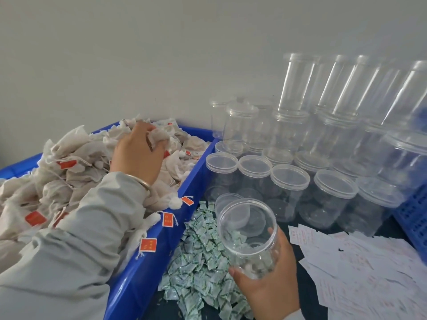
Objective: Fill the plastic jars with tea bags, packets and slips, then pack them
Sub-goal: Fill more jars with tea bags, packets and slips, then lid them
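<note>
My right hand [270,289] grips an open clear plastic jar [248,234], tilted with its mouth toward me, above a heap of small green-and-white packets [198,262]. My left hand [138,155] reaches into a blue bin [150,257] heaped with beige tea bags [76,162] carrying red tags, and its fingers pinch one tea bag [159,135] at the far side of the pile. White printed slips [360,271] lie spread on the dark table to the right.
Several lidded clear jars [288,181] stand in rows behind the packets, with tall stacks of jars [346,88] leaning at the back right. A blue lattice crate [413,215] sits at the right edge. A pale wall backs the table.
</note>
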